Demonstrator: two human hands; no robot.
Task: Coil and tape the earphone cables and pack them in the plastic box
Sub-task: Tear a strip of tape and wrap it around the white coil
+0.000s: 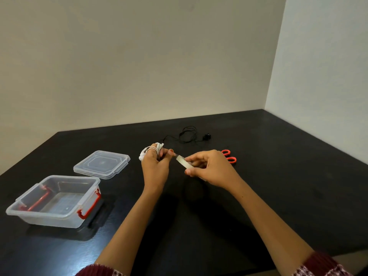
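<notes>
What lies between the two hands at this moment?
In the head view, a short strip of clear tape, drawn from the tape roll gripped by the right hand to the left hand, which also holds the coiled white cable.

Left hand (155, 166): raised, fingers curled, wound with white earphone cable (158, 149).
Right hand (211, 168): close beside, curled round tape roll (185, 162).
Forearms (129, 226): bare, converging forward.

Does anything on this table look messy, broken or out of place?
Nothing looks broken or spilled. The only untidy bit is the black earphone cable, sprawled loose at the far side of the table. The plastic box stands open, its lid flat beside it.
</notes>
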